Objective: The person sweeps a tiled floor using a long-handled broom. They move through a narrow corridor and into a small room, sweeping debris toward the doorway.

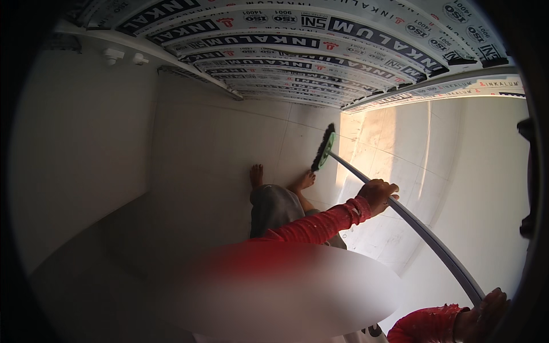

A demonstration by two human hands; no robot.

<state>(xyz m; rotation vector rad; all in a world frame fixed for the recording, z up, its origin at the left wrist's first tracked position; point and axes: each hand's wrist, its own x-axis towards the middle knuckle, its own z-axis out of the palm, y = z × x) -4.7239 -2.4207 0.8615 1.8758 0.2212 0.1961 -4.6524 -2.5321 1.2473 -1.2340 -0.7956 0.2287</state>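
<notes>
A push broom with a long grey handle (426, 235) slants from the lower right up toward the middle of the view. Its green head (326, 150) with black bristles (324, 143) rests on the tiled floor (229, 131), close to my bare foot (305, 180). Partway along the handle, my left hand (379, 196) is wrapped round it, the arm in a red sleeve reaching across my body. At the lower right, my right hand (485, 317) grips the upper end of the handle, partly dim and near the picture's rim.
Wrapped panels or profiles (274, 43) with printed film line the far side. A pale wall (91, 137) with small white fittings (113, 55) stands at left. Sunlight falls on a doorway strip of floor (366, 137), with another pale wall (480, 171) at right.
</notes>
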